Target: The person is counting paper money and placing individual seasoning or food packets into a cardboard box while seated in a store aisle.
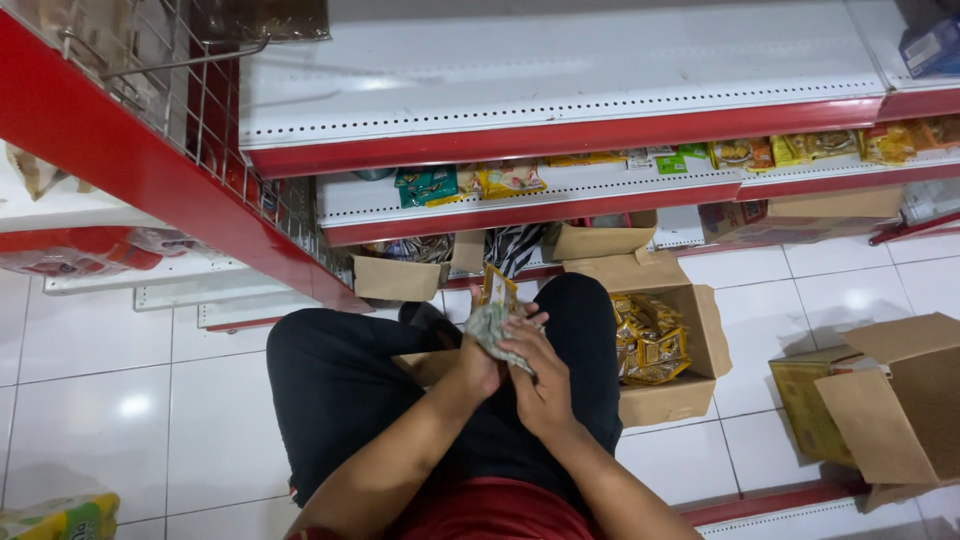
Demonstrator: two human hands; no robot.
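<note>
Both hands meet over the person's lap, between the knees of black trousers. The left hand (478,362) and the right hand (540,385) together grip a small bundle of snack sachets (497,318), fingers curled around it; one yellow sachet sticks up from the top of the bundle, just beyond the fingertips. Just to the right of the right hand stands an open cardboard box (690,330) on the white tiled floor, holding more yellow sachets (648,340). Farther right, well apart from the hands, lies another open carton (890,410). Ahead of the hands, a red-edged shop shelf (560,190) carries packets, with flattened cardboard below it.
</note>
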